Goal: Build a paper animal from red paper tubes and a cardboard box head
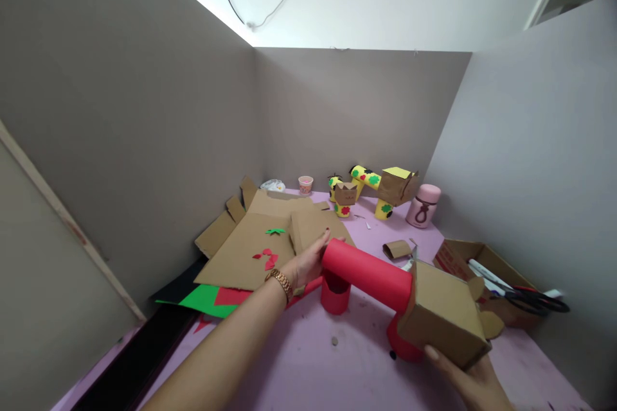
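Over the near middle of the table (289, 366), the red tube (366, 275) slopes down toward the box (441, 308) at its right end, with two short red rolls (336, 297) beneath it. The left hand (308, 264) touches the tube's far end, its fingers partly hidden, so I cannot tell whether it grips. The right hand (470, 376) is closed around the box's lower edge, thumb on the near side. The step in hand seems to be setting or steadying the tube and box over the rolls; whether they are joined cannot be told. The next move, I judge, calls for both ends supported evenly and light pressure, as the rolls could tip. Cardboard (241, 247) with red scraps (270, 261) lies beyond the left wrist.
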`<state>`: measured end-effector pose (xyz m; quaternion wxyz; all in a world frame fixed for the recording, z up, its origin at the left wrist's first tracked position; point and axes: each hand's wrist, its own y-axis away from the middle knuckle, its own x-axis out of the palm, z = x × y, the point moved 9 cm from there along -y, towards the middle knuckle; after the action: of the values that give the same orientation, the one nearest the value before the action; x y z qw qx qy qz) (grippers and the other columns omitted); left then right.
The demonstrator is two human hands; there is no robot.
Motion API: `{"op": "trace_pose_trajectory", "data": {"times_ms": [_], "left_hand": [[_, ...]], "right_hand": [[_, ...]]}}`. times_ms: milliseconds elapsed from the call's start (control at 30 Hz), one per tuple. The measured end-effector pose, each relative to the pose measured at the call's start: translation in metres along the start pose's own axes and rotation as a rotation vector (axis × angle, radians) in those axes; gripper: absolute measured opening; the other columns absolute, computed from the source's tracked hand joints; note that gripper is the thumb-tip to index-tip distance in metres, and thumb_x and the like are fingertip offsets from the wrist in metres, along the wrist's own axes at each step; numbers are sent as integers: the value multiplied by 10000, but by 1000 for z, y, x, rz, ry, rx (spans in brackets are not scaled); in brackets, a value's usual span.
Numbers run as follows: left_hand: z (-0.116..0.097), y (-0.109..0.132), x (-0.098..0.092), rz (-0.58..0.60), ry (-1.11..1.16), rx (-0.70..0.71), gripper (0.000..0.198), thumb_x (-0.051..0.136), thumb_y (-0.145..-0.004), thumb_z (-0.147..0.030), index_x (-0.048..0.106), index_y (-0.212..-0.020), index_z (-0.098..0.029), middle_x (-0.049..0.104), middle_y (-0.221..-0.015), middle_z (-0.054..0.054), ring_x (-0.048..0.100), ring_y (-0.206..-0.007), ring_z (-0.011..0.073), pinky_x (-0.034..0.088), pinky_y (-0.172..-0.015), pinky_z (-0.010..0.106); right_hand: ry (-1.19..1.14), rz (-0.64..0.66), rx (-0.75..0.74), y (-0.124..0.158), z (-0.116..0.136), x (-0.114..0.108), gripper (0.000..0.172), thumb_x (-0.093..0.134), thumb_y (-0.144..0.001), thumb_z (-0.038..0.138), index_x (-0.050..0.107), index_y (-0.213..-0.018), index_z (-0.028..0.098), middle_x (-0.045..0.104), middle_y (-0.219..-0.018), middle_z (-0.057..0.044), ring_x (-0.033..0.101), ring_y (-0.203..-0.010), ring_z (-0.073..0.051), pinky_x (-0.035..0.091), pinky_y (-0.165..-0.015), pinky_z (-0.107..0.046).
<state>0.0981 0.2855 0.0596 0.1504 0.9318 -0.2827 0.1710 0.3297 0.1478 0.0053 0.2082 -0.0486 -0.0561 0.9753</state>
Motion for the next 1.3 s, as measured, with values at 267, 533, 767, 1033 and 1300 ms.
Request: {"op": "trace_pose_trajectory", "data": {"times_ms": [267,533,767,1033,1300], "left_hand": [[7,1,-2,-68,33,30,543,572,-791,-536,571,-1199,-178,676,-1100,104,597,-1037,238,436,-911,338],[11,-2,-6,-93,70,136,559,608,-775,-483,520,-1270,-238,617,-1176,83,595,-1020,221,467,-860,304],[8,-6,-14,-104,60,272,499,618,-782,-429,534,-1241,-250,655,-1088,65,598,-1000,231,463,-850,315],[7,6,-11,-187,123,400,466,554,-805,-521,590,-1134,-193,670,-1073,100,604,-960,235,464,-854,332],[11,8,-19,-303,150,447,396,559,-813,-503,645,-1045,-193,663,-916,42,587,-843,182,468,-752,262]], "right_hand": [[10,0,2,-1,-7,-3,787,737,-640,493,388,-1287,213,570,-1236,-125,506,-1151,-350,382,-1001,-487],[7,-30,5,1,-1,0,781,730,-628,526,416,-1271,214,556,-1268,-113,507,-1156,-338,390,-1001,-457],[-22,-63,13,3,-3,-1,784,746,-619,499,431,-1279,219,621,-1208,-104,534,-1131,-341,439,-958,-436],[14,0,20,-1,-9,-2,775,751,-632,476,439,-1283,197,682,-1101,-114,574,-1077,-348,465,-920,-438],[-27,-43,33,2,-8,-2,779,757,-616,498,465,-1278,209,677,-1132,-108,562,-1104,-343,457,-930,-423]]}}
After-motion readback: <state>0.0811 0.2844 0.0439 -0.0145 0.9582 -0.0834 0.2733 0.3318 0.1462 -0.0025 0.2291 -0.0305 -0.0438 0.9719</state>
